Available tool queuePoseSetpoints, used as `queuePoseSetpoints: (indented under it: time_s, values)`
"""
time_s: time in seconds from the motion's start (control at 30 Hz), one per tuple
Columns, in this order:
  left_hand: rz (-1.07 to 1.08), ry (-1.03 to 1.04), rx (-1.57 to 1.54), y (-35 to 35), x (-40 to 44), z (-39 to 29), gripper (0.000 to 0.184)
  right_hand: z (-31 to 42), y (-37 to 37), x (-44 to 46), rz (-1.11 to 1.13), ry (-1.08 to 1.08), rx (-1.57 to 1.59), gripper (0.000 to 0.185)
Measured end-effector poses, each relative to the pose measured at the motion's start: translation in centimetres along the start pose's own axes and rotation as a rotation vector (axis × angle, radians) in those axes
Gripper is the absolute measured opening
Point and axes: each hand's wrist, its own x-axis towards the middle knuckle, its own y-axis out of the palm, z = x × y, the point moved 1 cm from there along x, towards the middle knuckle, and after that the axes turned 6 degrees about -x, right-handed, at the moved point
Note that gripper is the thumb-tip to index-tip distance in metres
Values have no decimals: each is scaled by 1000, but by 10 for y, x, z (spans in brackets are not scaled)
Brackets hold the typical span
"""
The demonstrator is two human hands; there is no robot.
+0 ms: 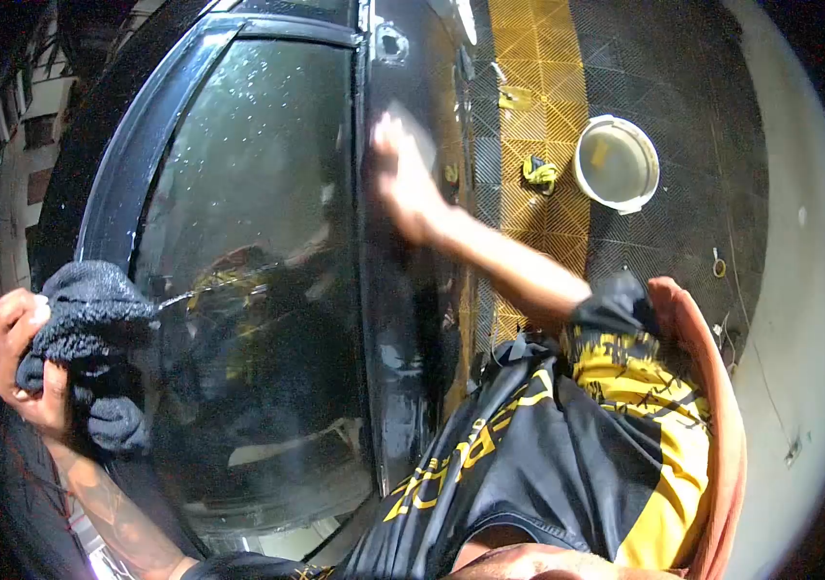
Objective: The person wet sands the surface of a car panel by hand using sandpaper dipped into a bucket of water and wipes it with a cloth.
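My left hand (30, 358) grips a dark, fluffy microfibre cloth (93, 309), bunched up with a fold hanging down. The cloth is at the lower left corner of a car's side window (258, 203), whose glass carries water drops and a wet streak beside the cloth. My right hand (403, 184) is over the dark door panel (398, 290), just below the window edge. Its fingers are smeared by motion, with a pale blur beside them. I cannot tell whether it holds anything there.
A white bucket (618, 164) with liquid stands on the black and yellow grid floor tiles (538, 48). Beside it lies a small yellow-and-dark cloth (539, 174). An orange towel (717, 425) hangs along my right side. A pale wall (809, 338) rises beyond.
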Motion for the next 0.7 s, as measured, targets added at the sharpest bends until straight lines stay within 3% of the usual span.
queuePoseSetpoints:
  time_s: [0.03,0.1,0.17,0.23,0.27,0.33,0.37,0.4,0.43,0.47,0.5,0.57,0.63,0.7]
  values:
    - [-10,-8,-9,2,-1,0,42,-10,9,-41,91,-158,-233,83]
    - [48,7,-10,-2,0,-1,41,15,-14,-69,227,-253,-190,84]
    - [-32,7,27,6,5,-6,41,-19,-14,-12,68,-267,-166,81]
    - [-33,-6,22,7,6,-9,42,-10,-44,68,-177,-219,-102,45]
    - [-62,-32,29,9,4,-10,42,-43,-45,95,-61,83,-134,48]
    - [-77,-31,36,9,4,-11,43,-22,-45,82,-37,-27,-246,43]
    - [-50,-13,41,8,4,-8,42,-17,-34,52,-192,-115,-127,53]
    - [-42,-6,32,6,5,-5,42,-24,-12,12,-122,-119,1,77]
    - [-32,-10,22,6,3,-3,41,-9,-3,-31,21,29,482,87]
    - [-44,-29,14,7,2,-3,41,-5,-7,-62,91,-148,-43,85]
    - [-44,-36,21,5,2,-8,41,-4,-13,-64,112,-195,-150,83]
    - [-40,-31,26,5,0,-5,42,-19,-18,-6,-56,-229,-405,76]
    - [-20,-57,52,-2,-15,7,43,-20,-36,74,-191,-24,-299,68]
    - [-3,-56,121,-3,-12,5,44,-25,-38,95,-138,-65,-378,64]
